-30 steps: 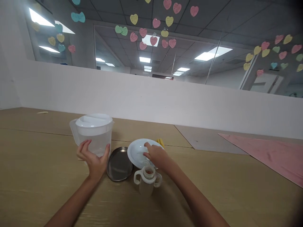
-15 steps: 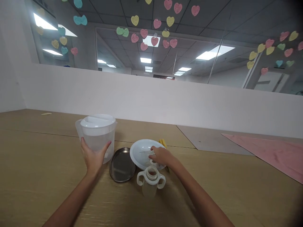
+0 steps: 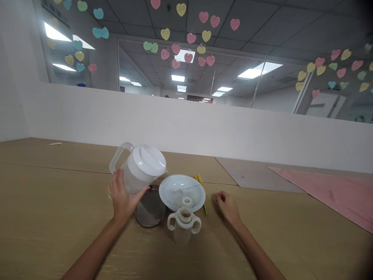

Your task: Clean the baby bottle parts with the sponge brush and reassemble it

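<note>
Left hand (image 3: 124,201) gripping the tilted pitcher (image 3: 140,167) | right hand (image 3: 229,207) loosely closed | we should hold that tilt steady, clear of the bowl (image 3: 163,191) at right

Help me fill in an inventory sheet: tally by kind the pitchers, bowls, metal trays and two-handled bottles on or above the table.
Pitcher: 1
White bowl: 1
Metal tray: 1
Two-handled bottle: 1
Total: 4

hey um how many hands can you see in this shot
2: the left hand grips the tilted, lidded pitcher, and the right hand is to the right of the white bowl, apart from it.
</note>
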The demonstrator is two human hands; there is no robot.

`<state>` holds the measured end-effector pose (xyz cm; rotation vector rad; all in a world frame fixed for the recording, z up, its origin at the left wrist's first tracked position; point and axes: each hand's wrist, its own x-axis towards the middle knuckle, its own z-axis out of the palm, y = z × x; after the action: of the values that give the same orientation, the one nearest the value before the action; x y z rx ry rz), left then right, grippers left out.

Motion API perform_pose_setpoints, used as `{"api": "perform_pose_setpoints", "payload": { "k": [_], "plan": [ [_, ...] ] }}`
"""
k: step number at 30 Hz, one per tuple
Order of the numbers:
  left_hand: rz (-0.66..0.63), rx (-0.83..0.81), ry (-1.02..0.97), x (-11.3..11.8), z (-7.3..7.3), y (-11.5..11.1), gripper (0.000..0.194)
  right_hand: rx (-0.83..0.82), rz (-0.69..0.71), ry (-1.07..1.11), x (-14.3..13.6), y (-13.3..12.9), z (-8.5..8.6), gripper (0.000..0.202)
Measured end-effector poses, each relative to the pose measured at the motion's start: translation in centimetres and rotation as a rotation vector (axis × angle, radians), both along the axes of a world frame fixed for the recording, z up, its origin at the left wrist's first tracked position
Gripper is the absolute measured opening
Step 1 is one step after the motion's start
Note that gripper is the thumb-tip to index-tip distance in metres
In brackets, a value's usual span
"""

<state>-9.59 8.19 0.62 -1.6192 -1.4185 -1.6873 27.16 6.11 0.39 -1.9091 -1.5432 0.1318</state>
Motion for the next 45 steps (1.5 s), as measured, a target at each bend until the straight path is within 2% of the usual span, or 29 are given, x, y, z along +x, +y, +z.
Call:
{"api": "perform_pose_setpoints", "payload": {
  "k": [2,5,10,14,22,32,38,42,45],
  "plan": [
    [0.038,0.044,0.093,0.1,0.1,-0.1,0.104,-0.031,-0.042,0.009,0.6,0.0,-1.5,0.025],
    [0.057,0.124,0.221,0.1,0.3,-0.3,0.1,-0.054,-0.026,-0.013,-0.1,0.1,-2.2,0.027],
    [0.067,0.188,0.309,0.2,0.9,-0.7,0.099,-0.13,0.13,-0.229,-2.7,-0.4,-2.0,0.025],
    [0.053,0.177,0.334,0.1,0.9,-0.9,0.096,-0.164,0.236,-0.353,-3.8,-1.1,-1.6,0.023],
    [-0.022,0.132,0.35,0.3,0.5,-0.8,0.089,-0.17,0.262,-0.373,-3.8,-1.6,-1.0,0.031],
    [0.004,0.187,0.405,0.3,0.5,-0.8,0.088,-0.164,0.26,-0.405,-4.1,-2.0,-0.9,0.027],
    [-0.005,0.146,0.391,0.2,0.2,-0.8,0.084,-0.175,0.27,-0.421,-4.3,-2.3,-0.8,0.025],
    [-0.019,0.17,0.387,0.2,0.3,-0.8,0.088,-0.187,0.291,-0.433,-4.4,-2.4,-0.6,0.025],
    [-0.054,0.126,0.302,0.5,0.3,-0.9,0.095,-0.19,0.301,-0.439,-4.4,-2.5,-0.5,0.027]
  ]
}}
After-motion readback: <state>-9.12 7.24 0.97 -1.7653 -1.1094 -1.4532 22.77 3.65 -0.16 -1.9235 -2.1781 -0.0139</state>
